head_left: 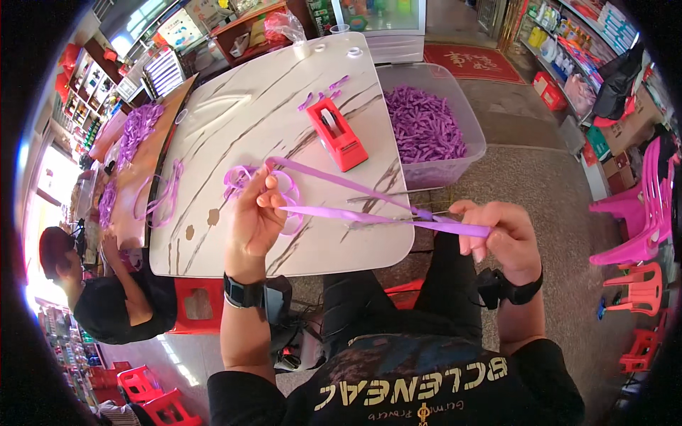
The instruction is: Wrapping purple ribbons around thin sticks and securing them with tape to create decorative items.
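A long purple ribbon (369, 217) stretches between my hands over the table's near edge, in two strands that meet near the right hand. My left hand (254, 220) pinches it between thumb and fingers. My right hand (503, 233) is closed on the other end, off the table's right corner. Behind my left hand, loose purple ribbon coils (290, 192) lie on the white marbled table (256, 128). A red tape dispenser (339, 136) stands beyond the strands. A few short purple ribbon pieces (325, 94) lie past it.
A clear plastic bin (477, 145) full of purple ribbon pieces stands right of the table. Another person (106, 295) sits at the left by a brown table (148, 177) with purple ribbon heaps. Pink and red plastic chairs (643, 290) and stocked shelves stand at right.
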`<state>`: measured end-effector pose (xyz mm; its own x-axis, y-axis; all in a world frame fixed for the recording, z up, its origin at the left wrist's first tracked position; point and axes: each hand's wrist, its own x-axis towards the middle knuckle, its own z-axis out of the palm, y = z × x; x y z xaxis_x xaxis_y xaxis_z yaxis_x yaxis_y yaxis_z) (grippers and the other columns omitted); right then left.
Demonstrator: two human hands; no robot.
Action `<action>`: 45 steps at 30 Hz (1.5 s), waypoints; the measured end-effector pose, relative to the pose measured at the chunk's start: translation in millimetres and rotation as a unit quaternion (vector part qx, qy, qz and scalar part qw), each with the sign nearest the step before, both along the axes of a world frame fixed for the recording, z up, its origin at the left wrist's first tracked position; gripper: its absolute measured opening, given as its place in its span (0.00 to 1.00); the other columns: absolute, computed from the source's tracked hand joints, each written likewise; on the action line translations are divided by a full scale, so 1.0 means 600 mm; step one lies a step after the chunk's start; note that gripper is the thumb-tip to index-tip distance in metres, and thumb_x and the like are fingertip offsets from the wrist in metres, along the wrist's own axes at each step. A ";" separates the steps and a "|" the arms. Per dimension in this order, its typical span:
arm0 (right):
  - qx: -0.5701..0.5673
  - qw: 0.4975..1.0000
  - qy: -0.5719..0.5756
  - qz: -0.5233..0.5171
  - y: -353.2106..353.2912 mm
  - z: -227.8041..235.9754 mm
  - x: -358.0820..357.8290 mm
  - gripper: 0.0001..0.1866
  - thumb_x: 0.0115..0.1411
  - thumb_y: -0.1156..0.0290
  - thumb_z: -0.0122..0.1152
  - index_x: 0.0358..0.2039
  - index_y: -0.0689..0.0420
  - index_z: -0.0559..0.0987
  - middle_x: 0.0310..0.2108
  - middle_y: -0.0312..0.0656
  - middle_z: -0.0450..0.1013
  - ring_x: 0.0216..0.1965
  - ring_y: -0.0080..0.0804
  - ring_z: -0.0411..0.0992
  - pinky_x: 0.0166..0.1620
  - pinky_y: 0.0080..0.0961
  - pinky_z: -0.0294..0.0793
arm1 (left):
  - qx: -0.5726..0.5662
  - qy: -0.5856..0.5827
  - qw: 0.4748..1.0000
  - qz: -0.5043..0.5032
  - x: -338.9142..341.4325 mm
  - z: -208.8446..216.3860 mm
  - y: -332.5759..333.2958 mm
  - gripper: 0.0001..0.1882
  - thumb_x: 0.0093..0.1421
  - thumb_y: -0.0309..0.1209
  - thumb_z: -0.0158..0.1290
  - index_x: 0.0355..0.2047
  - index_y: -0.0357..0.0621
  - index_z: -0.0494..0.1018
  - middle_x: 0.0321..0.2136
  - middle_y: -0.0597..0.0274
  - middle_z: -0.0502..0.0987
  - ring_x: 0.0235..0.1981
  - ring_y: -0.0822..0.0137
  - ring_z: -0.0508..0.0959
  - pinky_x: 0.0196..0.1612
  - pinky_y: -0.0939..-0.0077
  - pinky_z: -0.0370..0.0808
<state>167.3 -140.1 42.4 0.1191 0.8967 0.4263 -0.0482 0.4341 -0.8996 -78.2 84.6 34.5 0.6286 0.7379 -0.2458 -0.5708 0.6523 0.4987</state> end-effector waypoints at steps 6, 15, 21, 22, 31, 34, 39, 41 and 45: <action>0.071 0.942 -0.277 -0.173 -0.006 0.039 0.029 0.02 0.47 0.77 0.56 0.23 0.58 0.76 0.16 0.34 0.69 0.21 0.24 0.68 0.47 0.33 0.60 | 0.022 0.024 0.999 -0.017 0.001 -0.020 -0.017 0.08 0.59 0.28 0.43 0.38 0.39 0.67 0.20 0.66 0.71 0.12 0.84 0.62 0.16 0.90 0.66; 0.116 0.813 -0.480 -0.308 -0.021 0.031 0.036 0.11 0.37 0.81 0.60 0.25 0.55 0.78 0.20 0.36 0.67 0.22 0.31 0.65 0.29 0.24 0.65 | 0.291 0.150 0.907 -0.263 -0.013 -0.010 -0.044 0.15 0.59 0.26 0.37 0.47 0.36 0.60 0.18 0.63 0.72 0.08 0.80 0.62 0.13 0.88 0.61; 0.226 0.844 -0.456 -0.169 -0.023 0.048 -0.006 0.13 0.35 0.80 0.59 0.25 0.53 0.79 0.22 0.33 0.67 0.22 0.28 0.65 0.25 0.21 0.65 | 0.558 0.171 0.710 -0.394 0.045 -0.041 -0.077 0.24 0.58 0.28 0.44 0.54 0.37 0.54 0.48 0.53 0.65 0.47 0.64 0.69 0.48 0.73 0.66; 0.242 0.846 -0.453 -0.144 -0.022 0.052 -0.011 0.12 0.36 0.79 0.59 0.25 0.52 0.79 0.23 0.31 0.68 0.22 0.26 0.64 0.24 0.18 0.65 | 0.555 0.142 0.718 -0.396 0.072 -0.029 -0.092 0.25 0.57 0.28 0.46 0.54 0.37 0.54 0.51 0.55 0.62 0.51 0.63 0.63 0.52 0.71 0.60; 0.254 0.861 -0.436 -0.060 -0.029 0.056 -0.023 0.12 0.37 0.76 0.61 0.26 0.50 0.79 0.24 0.28 0.68 0.22 0.24 0.65 0.24 0.16 0.66 | 0.664 0.082 0.699 -0.254 0.180 0.009 -0.171 0.33 0.47 0.30 0.58 0.53 0.38 0.57 0.51 0.55 0.62 0.54 0.62 0.61 0.56 0.69 0.56; 0.249 0.865 -0.434 -0.042 -0.035 0.054 -0.018 0.11 0.37 0.76 0.61 0.26 0.50 0.79 0.23 0.28 0.68 0.22 0.23 0.65 0.24 0.16 0.65 | 0.679 0.063 0.684 -0.259 0.192 0.010 -0.178 0.31 0.49 0.30 0.56 0.52 0.38 0.58 0.50 0.55 0.64 0.53 0.62 0.62 0.54 0.70 0.58; 0.241 0.881 -0.407 -0.012 -0.040 0.057 -0.013 0.10 0.36 0.76 0.61 0.24 0.51 0.80 0.22 0.28 0.68 0.21 0.22 0.64 0.23 0.15 0.65 | 0.611 -0.029 0.690 -0.387 0.206 -0.007 -0.178 0.20 0.55 0.30 0.50 0.48 0.37 0.63 0.43 0.54 0.69 0.46 0.64 0.69 0.47 0.72 0.64; 0.249 0.884 -0.396 -0.008 -0.042 0.056 -0.010 0.09 0.36 0.75 0.61 0.23 0.50 0.80 0.21 0.28 0.68 0.20 0.22 0.64 0.22 0.15 0.65 | 0.585 -0.030 0.683 -0.435 0.208 -0.004 -0.172 0.16 0.56 0.30 0.49 0.44 0.37 0.66 0.38 0.55 0.72 0.41 0.66 0.71 0.43 0.74 0.66; 0.213 0.882 -0.420 0.011 -0.052 0.059 0.002 0.09 0.39 0.68 0.66 0.25 0.50 0.79 0.24 0.29 0.69 0.23 0.24 0.66 0.24 0.17 0.66 | 0.556 -0.014 0.717 -0.420 0.198 -0.005 -0.169 0.08 0.55 0.28 0.49 0.32 0.36 0.72 0.23 0.60 0.74 0.26 0.69 0.74 0.30 0.78 0.69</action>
